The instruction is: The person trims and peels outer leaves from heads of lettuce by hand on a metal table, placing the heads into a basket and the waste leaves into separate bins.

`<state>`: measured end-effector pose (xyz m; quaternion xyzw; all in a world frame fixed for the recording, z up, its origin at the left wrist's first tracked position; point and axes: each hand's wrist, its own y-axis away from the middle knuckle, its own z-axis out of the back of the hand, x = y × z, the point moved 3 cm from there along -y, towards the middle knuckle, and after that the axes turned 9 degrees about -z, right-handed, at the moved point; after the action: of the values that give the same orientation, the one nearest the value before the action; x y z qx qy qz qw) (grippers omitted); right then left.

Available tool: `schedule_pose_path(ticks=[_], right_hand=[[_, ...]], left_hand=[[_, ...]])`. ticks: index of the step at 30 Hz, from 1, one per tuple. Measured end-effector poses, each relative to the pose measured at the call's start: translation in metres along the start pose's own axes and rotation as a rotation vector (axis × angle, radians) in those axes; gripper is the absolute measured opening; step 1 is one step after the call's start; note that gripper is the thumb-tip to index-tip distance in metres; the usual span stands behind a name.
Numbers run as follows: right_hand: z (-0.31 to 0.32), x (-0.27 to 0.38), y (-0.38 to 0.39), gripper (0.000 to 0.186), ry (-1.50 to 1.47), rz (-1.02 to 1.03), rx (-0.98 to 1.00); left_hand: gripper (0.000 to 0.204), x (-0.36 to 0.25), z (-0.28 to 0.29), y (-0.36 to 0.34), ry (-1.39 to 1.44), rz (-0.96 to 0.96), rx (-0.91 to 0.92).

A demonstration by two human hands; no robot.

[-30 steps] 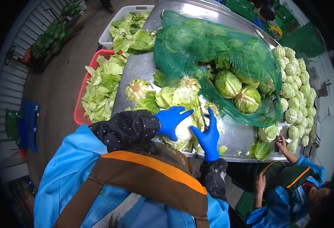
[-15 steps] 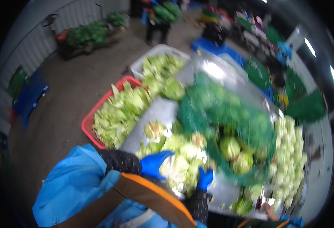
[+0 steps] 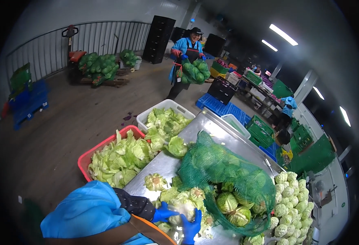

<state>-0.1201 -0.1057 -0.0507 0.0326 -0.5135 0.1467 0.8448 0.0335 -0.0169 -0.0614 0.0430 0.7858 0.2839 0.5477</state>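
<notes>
Both my hands wear blue gloves and are near the bottom of the view, beside a pale, trimmed cabbage head (image 3: 182,207) on the metal table (image 3: 218,130). My left hand (image 3: 164,212) reaches in from the left, its fingers stretched along the near side of that head. My right hand (image 3: 191,227) has its fingers spread, close to the head's near right side. Loose leaves and trimmings lie around them, with a cut leafy piece (image 3: 155,182) farther left. A green net bag (image 3: 228,163) full of cabbages lies just beyond, its mouth showing two green cabbages (image 3: 240,215).
Left of the table are a red crate (image 3: 85,160) and a white crate (image 3: 183,109) of leaves. Trimmed cabbages (image 3: 291,204) are stacked at right. A co-worker (image 3: 193,49) carries net bags ahead. Blue pallets (image 3: 212,105) and green crates (image 3: 261,130) stand beyond the table.
The view has tilted upward, so the co-worker and room show more fully. My hands have come closer together at the cabbage. Another person's hand at lower right has left view.
</notes>
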Motion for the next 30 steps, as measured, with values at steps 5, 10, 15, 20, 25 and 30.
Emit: schedule_pose_path(ticks=[5, 10, 15, 20, 25, 30], right_hand=[[0.027, -0.004, -0.017, 0.070, -0.167, -0.075, 0.222], [0.024, 0.022, -0.015, 0.063, -0.205, -0.010, 0.425], [0.044, -0.019, -0.012, 0.056, -0.124, -0.289, 0.235], [0.052, -0.001, 0.041, 0.054, -0.118, -0.179, -0.277], [0.037, -0.004, 0.081, 0.053, 0.131, -0.341, -0.038], [0.049, 0.001, 0.076, 0.057, 0.264, -0.344, -0.110]], left_hand=[[0.067, -0.054, 0.024, -0.018, -1.051, -0.230, 0.589], [0.124, -0.111, 0.001, -0.041, -1.389, -1.167, 0.753], [0.138, -0.074, -0.043, -0.044, -1.388, -0.742, 0.778], [0.132, -0.060, -0.042, -0.014, -1.206, -0.479, 0.098], [0.129, -0.071, -0.036, -0.018, -1.291, -0.607, 0.315], [0.135, -0.069, -0.054, -0.017, -1.350, -0.634, 0.320]])
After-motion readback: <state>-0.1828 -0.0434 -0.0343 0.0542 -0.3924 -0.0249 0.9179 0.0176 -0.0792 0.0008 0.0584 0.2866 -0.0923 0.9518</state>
